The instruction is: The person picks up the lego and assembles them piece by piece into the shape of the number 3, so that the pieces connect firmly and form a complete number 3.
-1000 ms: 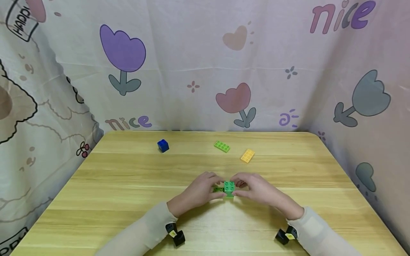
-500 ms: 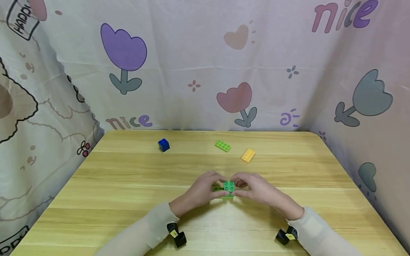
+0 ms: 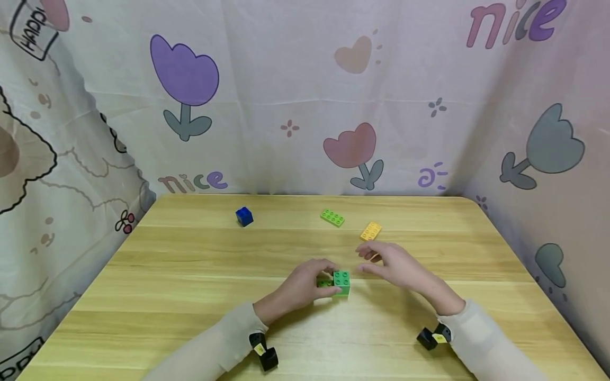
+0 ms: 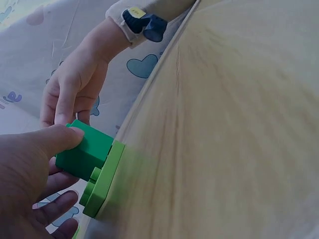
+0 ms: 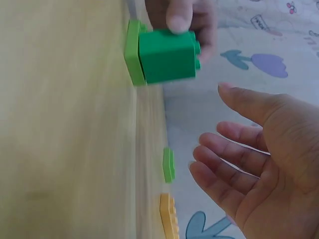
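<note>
In the head view my left hand (image 3: 301, 286) grips a dark green building brick (image 3: 342, 283) at the middle of the table. Its thumb lies along the brick's near side. The brick is seated on one end of a flat lime-green brick (image 4: 105, 181), whose bare studs show beside it in the left wrist view. My right hand (image 3: 393, 266) is held apart from the pair, to the right and a little farther back, holding nothing. In the right wrist view its fingers are spread loosely. Just beyond its fingertips in the head view lies a flat yellow brick (image 3: 370, 231).
Toward the back of the wooden table (image 3: 190, 275) lie a second flat lime-green brick (image 3: 332, 217) and, farther left, a blue block (image 3: 244, 216). A patterned cloth (image 3: 257, 106) hangs behind the table and along both sides.
My right hand has let go of the dark green brick and moved right and away toward the yellow brick. The left hand stays on the brick.
</note>
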A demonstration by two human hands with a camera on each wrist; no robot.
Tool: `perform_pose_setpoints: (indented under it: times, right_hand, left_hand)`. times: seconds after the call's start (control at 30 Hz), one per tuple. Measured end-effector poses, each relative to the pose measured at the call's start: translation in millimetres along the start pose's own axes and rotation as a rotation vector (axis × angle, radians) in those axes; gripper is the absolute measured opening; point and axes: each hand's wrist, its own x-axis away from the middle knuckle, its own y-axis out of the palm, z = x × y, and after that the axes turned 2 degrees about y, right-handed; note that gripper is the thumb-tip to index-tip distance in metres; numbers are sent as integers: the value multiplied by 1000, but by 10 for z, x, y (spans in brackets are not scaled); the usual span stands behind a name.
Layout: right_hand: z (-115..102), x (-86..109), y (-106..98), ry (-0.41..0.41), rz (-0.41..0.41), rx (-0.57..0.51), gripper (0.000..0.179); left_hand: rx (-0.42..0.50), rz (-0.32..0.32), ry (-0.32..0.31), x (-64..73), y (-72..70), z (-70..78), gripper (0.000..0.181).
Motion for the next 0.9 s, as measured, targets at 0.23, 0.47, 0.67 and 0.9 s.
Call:
perform_pose_setpoints:
  times: [0.23, 0.47, 0.67, 0.9]
  right_hand:
    - [167, -125, -53, 16, 39, 69, 38]
    - [361, -184, -119, 28, 59, 152, 42]
    - [487, -251, -179, -38, 73, 275, 46]
    - [634, -356, -196, -125, 74, 369, 45]
  left_hand:
    - [-1, -8, -5, 28, -1, -15, 41]
    - [-56, -12, -16, 25, -13, -18, 39]
    - [-129, -8, 13, 16, -24, -16, 37]
    - [-192, -12, 40, 21, -33, 9, 40]
